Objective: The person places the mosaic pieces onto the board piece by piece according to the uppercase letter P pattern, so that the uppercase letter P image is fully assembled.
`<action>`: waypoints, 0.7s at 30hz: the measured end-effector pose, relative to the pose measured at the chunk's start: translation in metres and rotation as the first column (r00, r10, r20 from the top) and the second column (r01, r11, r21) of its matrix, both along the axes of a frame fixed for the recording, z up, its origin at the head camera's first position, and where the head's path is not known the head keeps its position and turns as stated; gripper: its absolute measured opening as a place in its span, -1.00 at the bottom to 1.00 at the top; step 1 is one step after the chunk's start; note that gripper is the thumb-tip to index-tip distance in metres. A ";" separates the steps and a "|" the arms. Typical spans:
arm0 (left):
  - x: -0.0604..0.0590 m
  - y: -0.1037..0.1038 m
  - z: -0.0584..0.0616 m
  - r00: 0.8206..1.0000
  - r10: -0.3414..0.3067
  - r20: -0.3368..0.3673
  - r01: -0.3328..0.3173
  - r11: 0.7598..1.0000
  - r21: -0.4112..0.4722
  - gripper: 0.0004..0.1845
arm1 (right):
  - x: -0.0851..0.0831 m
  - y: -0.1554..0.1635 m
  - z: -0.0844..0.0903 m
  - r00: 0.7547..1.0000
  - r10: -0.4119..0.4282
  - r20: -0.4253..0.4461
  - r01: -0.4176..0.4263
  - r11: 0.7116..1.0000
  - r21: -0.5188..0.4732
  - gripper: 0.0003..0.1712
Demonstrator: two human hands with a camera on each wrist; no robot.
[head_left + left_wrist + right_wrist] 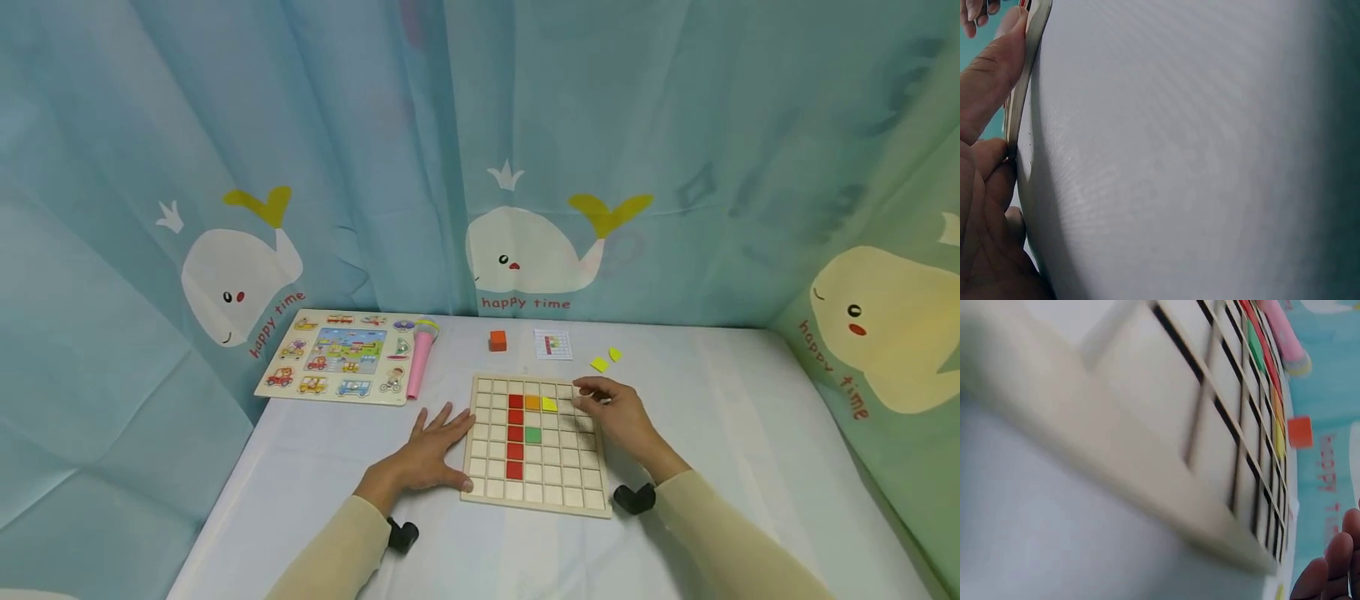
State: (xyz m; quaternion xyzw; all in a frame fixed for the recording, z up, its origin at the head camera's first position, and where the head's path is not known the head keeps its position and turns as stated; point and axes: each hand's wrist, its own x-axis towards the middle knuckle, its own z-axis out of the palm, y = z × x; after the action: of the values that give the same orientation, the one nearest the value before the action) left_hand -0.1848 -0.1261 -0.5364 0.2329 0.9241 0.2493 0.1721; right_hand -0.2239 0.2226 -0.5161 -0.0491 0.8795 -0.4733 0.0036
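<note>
A wooden grid board [536, 506] lies on the white table. A column of several red tiles [514, 452] sits in its squares, with an orange tile [532, 402] and a yellow tile [550, 404] beside the top one and a green tile [532, 435] lower down. My left hand [427, 458] rests with spread fingers along the board's left edge; its thumb lies on the frame in the left wrist view. Over the upper right corner hovers my right hand [615, 412], fingers loosely bent, with nothing visible between them. In the right wrist view its fingertips [1335, 559] show beyond the corner.
Two small yellow pieces [598, 364] lie behind the right hand. A pattern card [552, 344] and an orange-red cube [498, 341] are past the board's far edge. To the left are a pink toy microphone [422, 360] and a picture puzzle board [288, 354]. Curtains [375, 167] surround the table.
</note>
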 end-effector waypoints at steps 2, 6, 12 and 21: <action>0.000 0.000 -0.001 1.000 0.003 -0.001 -0.003 1.000 -0.004 0.18 | -0.008 0.008 0.001 1.000 -0.021 -0.011 0.021 1.000 0.004 -0.58; 0.000 0.000 -0.001 1.000 0.009 0.005 -0.009 1.000 -0.008 0.18 | -0.023 0.026 0.001 0.998 -0.056 -0.022 0.056 0.998 0.022 -0.54; 0.000 0.001 0.000 1.000 0.021 0.023 -0.021 1.000 -0.006 0.17 | -0.040 0.048 -0.001 0.997 -0.081 -0.013 0.081 0.995 0.057 -0.49; -0.001 -0.001 -0.002 1.000 0.004 0.011 -0.004 1.000 0.004 0.18 | -0.063 0.064 -0.003 0.996 -0.080 0.035 0.075 0.989 0.131 -0.42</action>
State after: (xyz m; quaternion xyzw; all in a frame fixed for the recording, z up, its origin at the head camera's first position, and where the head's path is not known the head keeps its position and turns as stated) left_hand -0.1857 -0.1272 -0.5382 0.2298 0.9232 0.2526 0.1761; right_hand -0.2869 0.2870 -0.5194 -0.0051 0.9093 -0.4161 0.0062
